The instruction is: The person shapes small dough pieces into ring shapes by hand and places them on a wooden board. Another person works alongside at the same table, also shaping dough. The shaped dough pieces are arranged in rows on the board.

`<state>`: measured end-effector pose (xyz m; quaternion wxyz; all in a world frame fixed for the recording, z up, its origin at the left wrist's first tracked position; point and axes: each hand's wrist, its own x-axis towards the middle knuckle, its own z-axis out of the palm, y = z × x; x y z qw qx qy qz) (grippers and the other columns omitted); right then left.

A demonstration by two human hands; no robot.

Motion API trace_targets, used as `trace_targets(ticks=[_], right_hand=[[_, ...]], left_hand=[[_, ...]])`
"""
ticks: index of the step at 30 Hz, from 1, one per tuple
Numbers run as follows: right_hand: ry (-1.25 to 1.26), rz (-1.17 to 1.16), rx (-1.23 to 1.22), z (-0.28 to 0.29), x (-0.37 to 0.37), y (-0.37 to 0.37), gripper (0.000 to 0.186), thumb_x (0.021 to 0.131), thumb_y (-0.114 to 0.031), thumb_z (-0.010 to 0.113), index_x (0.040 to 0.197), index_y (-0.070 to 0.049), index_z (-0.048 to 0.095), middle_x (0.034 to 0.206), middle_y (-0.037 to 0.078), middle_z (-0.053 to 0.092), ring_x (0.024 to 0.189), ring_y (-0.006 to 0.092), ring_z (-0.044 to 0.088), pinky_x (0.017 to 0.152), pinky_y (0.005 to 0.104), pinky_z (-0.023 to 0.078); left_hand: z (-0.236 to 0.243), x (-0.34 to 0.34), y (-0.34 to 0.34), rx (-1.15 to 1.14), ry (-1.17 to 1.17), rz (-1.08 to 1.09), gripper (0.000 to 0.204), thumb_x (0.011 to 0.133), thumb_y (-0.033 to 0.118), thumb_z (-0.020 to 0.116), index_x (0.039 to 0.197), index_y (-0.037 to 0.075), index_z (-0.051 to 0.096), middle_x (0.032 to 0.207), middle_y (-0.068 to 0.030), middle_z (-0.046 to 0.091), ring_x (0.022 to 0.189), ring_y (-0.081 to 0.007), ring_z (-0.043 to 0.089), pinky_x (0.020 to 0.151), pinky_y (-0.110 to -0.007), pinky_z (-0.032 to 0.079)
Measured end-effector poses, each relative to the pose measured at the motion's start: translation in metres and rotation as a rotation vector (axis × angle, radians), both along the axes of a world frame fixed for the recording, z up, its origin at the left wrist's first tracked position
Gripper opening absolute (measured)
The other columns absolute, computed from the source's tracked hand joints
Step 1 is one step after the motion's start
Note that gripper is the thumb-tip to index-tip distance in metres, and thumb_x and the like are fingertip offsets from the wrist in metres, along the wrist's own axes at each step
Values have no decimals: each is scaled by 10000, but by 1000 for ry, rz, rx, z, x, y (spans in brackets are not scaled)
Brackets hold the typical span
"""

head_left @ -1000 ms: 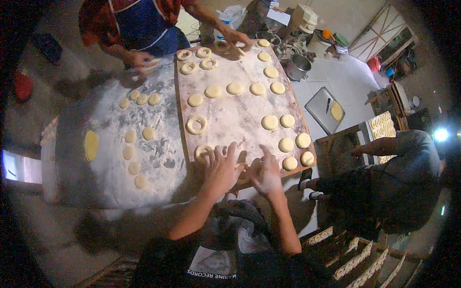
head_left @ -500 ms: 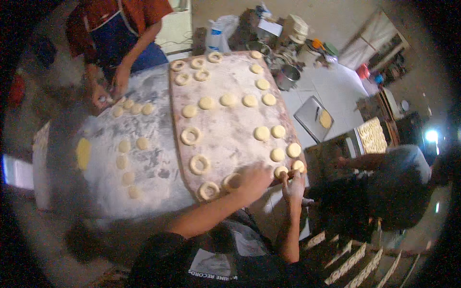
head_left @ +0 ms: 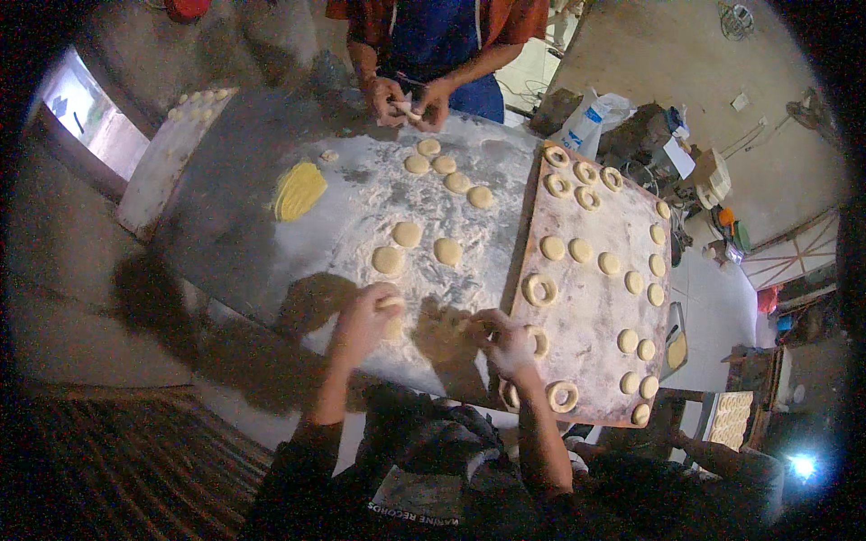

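Note:
My left hand, blurred, is closed over a pale dough round on the floured metal tabletop. My right hand has curled fingers above the seam between the metal surface and the wooden board; what it holds is hidden. Just right of it lie dough rings. More rounds sit on the flour beyond my left hand. Flat rounds and rings also lie on the board.
A co-worker in a blue apron handles dough across the table. A yellow smear lies at left. Bags and containers crowd the back right. Another person is at lower right beside a dough-filled tray.
The view has swung toward the metal surface. Both my hands have moved leftward from the board. One fewer round is at the board's lower right. The co-worker's hands moved left and came together.

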<state>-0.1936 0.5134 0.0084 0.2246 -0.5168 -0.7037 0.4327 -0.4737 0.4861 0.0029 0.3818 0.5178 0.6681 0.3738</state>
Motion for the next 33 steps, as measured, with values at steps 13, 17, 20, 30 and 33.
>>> trace_targets(ticks=[13, 17, 20, 30, 33], right_hand=[[-276, 185, -119, 2, -68, 21, 283, 837, -166, 691, 1059, -25, 587, 1014, 136, 637, 906, 358, 649, 825, 427, 527], [332, 3, -443, 33, -78, 16, 355, 851, 75, 660, 1104, -54, 449, 1006, 97, 621, 938, 199, 664, 828, 351, 560], [652, -132, -495, 39, -89, 3, 460, 800, -9, 758, 1121, -74, 435, 948, 44, 551, 869, 147, 563, 750, 326, 493], [637, -132, -191, 6, -109, 17, 533, 808, -94, 701, 1288, -33, 476, 1195, 90, 521, 1104, 203, 533, 896, 394, 475], [863, 18, -371, 35, -90, 6, 471, 888, -123, 589, 1317, -8, 430, 1118, 77, 569, 1054, 198, 560, 919, 370, 465]], left_hand=[[-4, -24, 2, -5, 345, -67, 315, 889, 165, 692, 1167, 48, 599, 983, -196, 668, 941, -384, 641, 842, -465, 514], [10, 3, -15, 24, -150, -196, 295, 901, 208, 718, 1081, -11, 637, 870, -162, 695, 814, -282, 702, 713, -381, 551], [18, 5, -10, 179, -241, -200, 269, 898, 214, 731, 1020, -17, 669, 878, -152, 696, 822, -207, 702, 680, -335, 547], [15, 24, 14, 449, 30, -33, 385, 841, -51, 582, 1214, 40, 555, 899, -169, 611, 862, -400, 624, 774, -424, 519], [7, 29, 17, 503, -119, -157, 407, 868, -36, 550, 1262, 19, 463, 1051, -192, 577, 984, -349, 599, 827, -389, 501]])
